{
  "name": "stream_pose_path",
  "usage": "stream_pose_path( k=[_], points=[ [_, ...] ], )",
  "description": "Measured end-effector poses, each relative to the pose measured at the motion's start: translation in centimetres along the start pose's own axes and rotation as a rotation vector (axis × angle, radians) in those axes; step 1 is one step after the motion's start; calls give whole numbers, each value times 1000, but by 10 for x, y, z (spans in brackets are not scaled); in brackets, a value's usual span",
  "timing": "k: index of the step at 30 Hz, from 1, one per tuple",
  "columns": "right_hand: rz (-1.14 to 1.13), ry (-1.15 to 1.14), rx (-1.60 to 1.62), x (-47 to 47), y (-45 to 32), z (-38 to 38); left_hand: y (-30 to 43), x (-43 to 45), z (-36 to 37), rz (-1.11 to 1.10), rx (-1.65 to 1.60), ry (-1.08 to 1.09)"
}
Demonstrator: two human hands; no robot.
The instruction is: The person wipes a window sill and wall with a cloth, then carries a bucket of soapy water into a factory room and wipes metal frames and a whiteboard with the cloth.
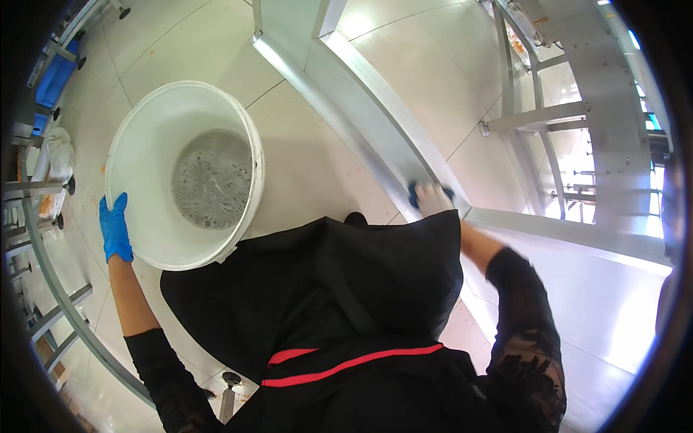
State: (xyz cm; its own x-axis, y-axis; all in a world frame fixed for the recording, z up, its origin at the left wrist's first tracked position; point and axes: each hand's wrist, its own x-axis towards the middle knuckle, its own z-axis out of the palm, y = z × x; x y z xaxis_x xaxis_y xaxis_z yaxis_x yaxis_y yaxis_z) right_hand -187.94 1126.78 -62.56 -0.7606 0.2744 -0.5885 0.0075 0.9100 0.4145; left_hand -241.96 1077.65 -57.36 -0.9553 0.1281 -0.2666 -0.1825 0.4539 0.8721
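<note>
My left hand, in a blue glove, grips the left rim of a large white plastic bucket. The bucket is tilted towards me, its mouth facing up, and grey water with foam bubbles lies inside. My right hand, blurred and seemingly in a pale glove, presses a dark blue cloth or pad onto the metal bottom rail of a partition. Part of that pad is hidden under the hand. My black apron with red trim spreads between my arms.
Steel frames with legs stand beyond the partition on the right. On the left are a curved-looking metal bar, table legs, a blue container and a clear plastic bag. Light floor tiles show orange specks in places.
</note>
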Motion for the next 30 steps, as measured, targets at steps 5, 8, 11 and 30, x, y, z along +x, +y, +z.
stream_pose_path(
  k=[5,8,11,30],
  points=[
    [-52,-177,-210,-120,-25,107,3,-1,3,-17,-31,-29],
    [-66,-52,-24,-85,-7,44,11,-4,0,0,6,-16],
    [70,64,41,-33,-1,10,8,8,2,-16,17,-22],
    [650,1046,2943,-117,-111,18,2,15,-13,-37,86,-55]
  ],
)
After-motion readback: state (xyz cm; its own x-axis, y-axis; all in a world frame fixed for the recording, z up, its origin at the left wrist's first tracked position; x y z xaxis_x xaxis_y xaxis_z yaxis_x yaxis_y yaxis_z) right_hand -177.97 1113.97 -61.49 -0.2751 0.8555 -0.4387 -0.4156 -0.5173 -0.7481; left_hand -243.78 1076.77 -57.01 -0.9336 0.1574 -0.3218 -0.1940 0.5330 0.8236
